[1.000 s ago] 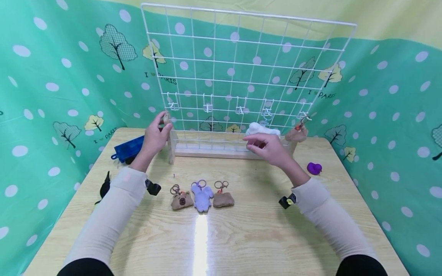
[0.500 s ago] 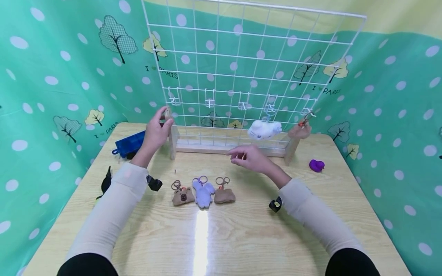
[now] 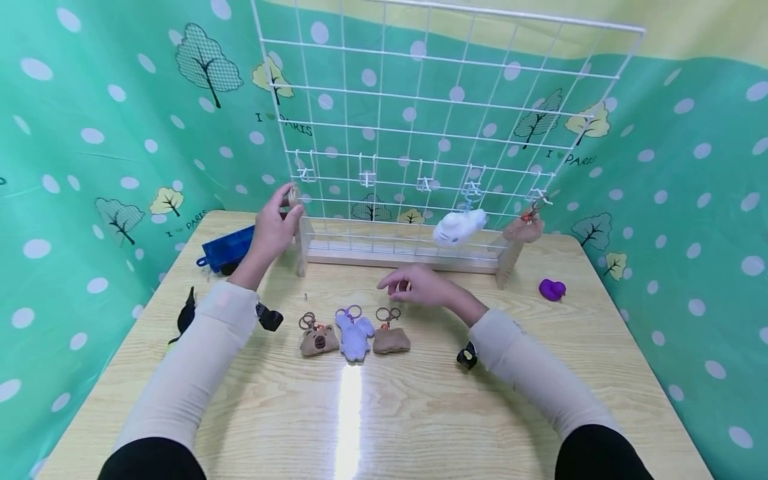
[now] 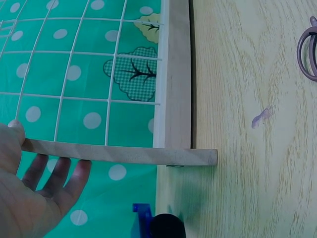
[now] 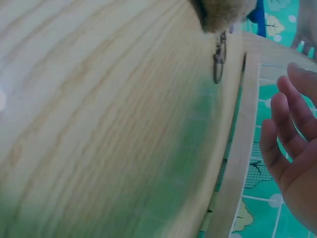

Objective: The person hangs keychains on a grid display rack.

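My left hand holds the wooden side post of a white wire grid rack, thumb on one side and fingers on the other. Above the table, my right hand is empty with loosely bent fingers. Just in front of it lies a brown plush keychain. Beside that are a lavender plush keychain and a brown bear-faced keychain, all with metal rings. From the rack's hooks hang a white plush keychain and, at the right end, a pinkish-brown plush keychain.
Several white hooks line one row of the grid. A blue plastic box and a black pointed object lie at the left. To the right sits a small purple object. Patterned green cloth encloses the table.
My right hand has moved away from the white plush keychain, leftward and toward the row of keychains on the table. The white plush now hangs and sways. My left hand stays on the post.
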Motion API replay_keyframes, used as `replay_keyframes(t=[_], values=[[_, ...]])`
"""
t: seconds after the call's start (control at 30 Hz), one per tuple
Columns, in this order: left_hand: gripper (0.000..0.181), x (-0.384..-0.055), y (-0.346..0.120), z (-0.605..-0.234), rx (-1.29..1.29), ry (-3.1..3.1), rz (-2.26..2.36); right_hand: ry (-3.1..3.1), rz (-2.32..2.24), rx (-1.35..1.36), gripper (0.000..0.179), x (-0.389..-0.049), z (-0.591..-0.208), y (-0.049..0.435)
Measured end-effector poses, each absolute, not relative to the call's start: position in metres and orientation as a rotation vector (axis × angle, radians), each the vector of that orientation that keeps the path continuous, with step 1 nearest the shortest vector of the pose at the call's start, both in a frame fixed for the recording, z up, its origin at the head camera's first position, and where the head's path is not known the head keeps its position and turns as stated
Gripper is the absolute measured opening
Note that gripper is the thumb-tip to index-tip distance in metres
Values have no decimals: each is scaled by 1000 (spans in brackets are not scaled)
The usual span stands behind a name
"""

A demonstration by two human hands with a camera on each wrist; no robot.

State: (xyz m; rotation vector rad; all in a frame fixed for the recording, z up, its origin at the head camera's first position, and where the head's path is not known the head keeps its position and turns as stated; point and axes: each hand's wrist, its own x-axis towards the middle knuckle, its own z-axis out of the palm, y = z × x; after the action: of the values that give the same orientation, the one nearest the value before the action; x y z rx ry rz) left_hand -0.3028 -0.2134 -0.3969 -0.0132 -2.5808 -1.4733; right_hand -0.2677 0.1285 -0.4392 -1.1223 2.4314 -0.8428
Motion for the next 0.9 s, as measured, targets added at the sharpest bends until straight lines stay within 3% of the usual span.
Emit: replay_keyframes(t=[0.47, 0.9], values=[[57, -301, -212, -395, -16, -2574, -1483, 2288, -728, -1148, 35, -272, -463, 120], [56, -300, -212, -396, -43, -2553, -1479, 2305, -595, -1244, 27, -272, -469, 115]])
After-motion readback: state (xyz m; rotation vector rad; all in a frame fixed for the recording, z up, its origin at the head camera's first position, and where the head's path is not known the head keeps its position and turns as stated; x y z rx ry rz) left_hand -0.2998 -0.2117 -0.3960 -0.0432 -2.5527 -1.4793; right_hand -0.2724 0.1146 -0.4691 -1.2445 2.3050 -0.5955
